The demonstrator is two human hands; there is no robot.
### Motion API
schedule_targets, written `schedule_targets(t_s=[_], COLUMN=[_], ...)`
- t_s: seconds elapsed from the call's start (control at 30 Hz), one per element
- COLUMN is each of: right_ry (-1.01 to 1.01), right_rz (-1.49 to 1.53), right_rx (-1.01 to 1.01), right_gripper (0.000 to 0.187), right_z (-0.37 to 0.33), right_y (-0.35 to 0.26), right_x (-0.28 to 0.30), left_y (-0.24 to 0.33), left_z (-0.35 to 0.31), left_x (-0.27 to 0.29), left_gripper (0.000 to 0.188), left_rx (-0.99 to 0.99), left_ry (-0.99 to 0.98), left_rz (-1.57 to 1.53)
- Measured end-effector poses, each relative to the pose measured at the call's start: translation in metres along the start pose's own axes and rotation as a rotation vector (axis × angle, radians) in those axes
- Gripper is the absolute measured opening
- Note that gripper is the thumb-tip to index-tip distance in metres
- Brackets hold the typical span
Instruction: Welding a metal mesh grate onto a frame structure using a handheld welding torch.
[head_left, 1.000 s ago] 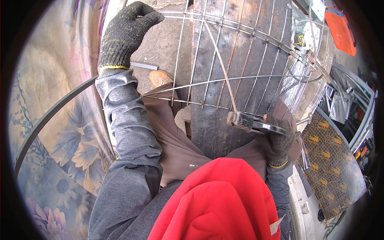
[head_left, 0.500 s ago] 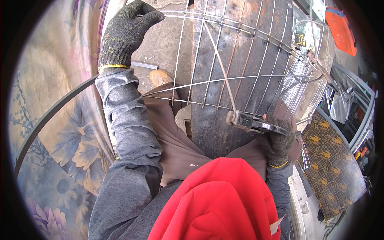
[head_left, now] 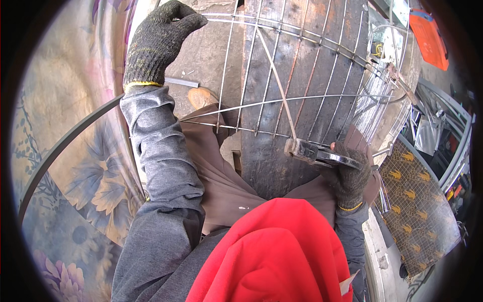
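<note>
My left hand (head_left: 160,45), in a dark knitted glove, is closed at the upper left. Its thumb and forefinger pinch the end of a thin metal rod (head_left: 226,21) that lies along the far side of a wire grid (head_left: 300,36). At the lower right my gloved right hand (head_left: 349,176) is wrapped round a welding electrode holder (head_left: 306,150). A long, pale welding electrode (head_left: 275,75) sticks out of its jaws and slants away over the grid. The electrode's far tip meets the rods near the grid's far edge, as far as I can tell.
Under the grid is a dark, stained board (head_left: 282,171). Bundled thin rods (head_left: 372,108) lie to its right, with a patterned sheet (head_left: 415,206) beyond. An orange object (head_left: 428,39) is at the far right. Flowered cloth (head_left: 75,151) spreads on the left, crossed by a grey bar (head_left: 55,146).
</note>
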State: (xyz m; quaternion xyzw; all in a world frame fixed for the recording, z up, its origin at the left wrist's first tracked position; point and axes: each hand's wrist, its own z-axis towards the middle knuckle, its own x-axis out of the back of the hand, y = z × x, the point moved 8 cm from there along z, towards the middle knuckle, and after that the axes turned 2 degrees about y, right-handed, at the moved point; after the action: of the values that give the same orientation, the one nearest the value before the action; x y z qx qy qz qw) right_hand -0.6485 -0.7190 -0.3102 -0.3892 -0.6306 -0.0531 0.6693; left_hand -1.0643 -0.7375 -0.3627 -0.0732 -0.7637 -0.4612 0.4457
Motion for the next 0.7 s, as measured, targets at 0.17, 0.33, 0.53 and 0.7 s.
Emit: schedule_targets(t_s=[0.17,0.33,0.53,0.7], right_ry=[-0.011,-0.017,0.030,-0.006], right_rz=[-0.011,-0.018,-0.011,-0.117], right_rx=[-0.004,-0.006,-0.027,0.034], right_gripper=[0.069,0.068,0.067,0.064], right_z=[0.000,-0.002,-0.009,-0.011], right_y=[0.000,0.002,0.007,0.005], right_x=[-0.002,-0.003,0.000,-0.004], left_y=[0.042,0.002,0.001,0.001], left_z=[-0.012,0.001,-0.001,-0.002], left_x=[-0.004,-0.001,-0.001,0.003], left_gripper=[0.027,0.028,0.025,0.025], left_rx=[-0.731,-0.008,-0.036,0.009], left_ry=[0.060,-0.004,-0.004,-0.003], left_rz=[0.407,0.145,-0.004,0.018])
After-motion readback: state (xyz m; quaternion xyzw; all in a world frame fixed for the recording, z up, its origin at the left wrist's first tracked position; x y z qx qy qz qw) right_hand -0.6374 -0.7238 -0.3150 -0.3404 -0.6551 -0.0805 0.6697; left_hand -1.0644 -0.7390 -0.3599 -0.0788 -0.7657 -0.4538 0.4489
